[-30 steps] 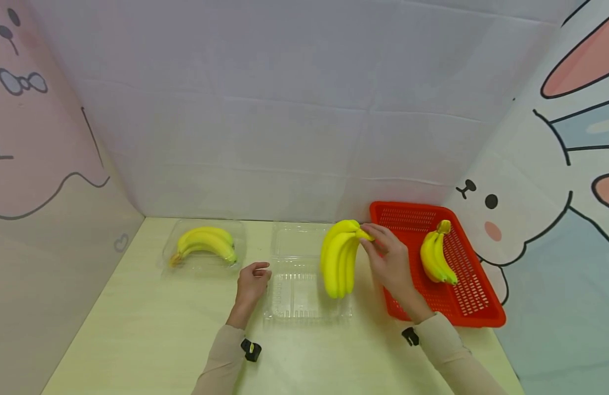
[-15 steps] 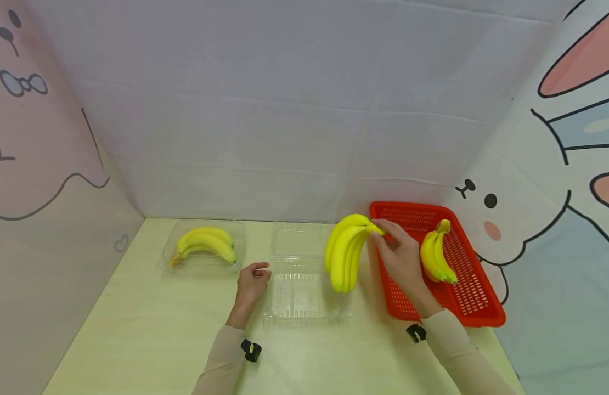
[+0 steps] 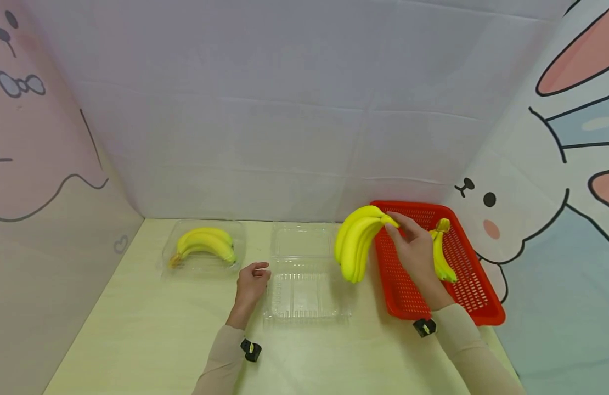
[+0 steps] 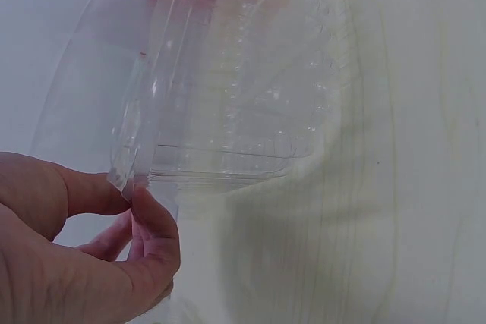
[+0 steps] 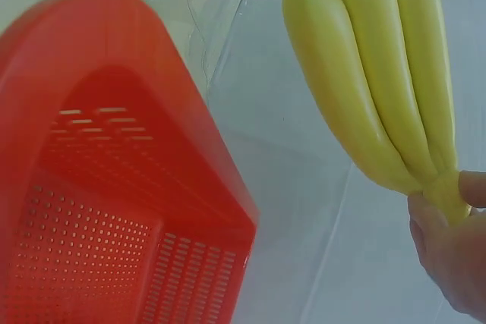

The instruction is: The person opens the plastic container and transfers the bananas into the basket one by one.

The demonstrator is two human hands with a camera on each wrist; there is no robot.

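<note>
A bunch of yellow bananas (image 3: 356, 244) hangs in the air between the clear plastic box and the red basket. My right hand (image 3: 414, 252) pinches it by the stem, as the right wrist view also shows, with the bananas (image 5: 380, 73) fanning away from the fingers. The clear plastic box (image 3: 304, 293) lies with its lid (image 3: 302, 240) folded back toward the wall. At its left edge is my left hand (image 3: 252, 284); in the left wrist view thumb and finger pinch the box's rim (image 4: 133, 176).
On the right stands a red slotted basket (image 3: 398, 296) with another banana bunch (image 3: 443, 258), partly behind my right hand. A second clear box (image 3: 240, 236) at the left back holds bananas (image 3: 206, 244). White cloth walls (image 3: 285, 137) close off the back and sides.
My right hand has moved right and upward with the bananas, from over the box to near the basket's left rim. The left hand stays in place.
</note>
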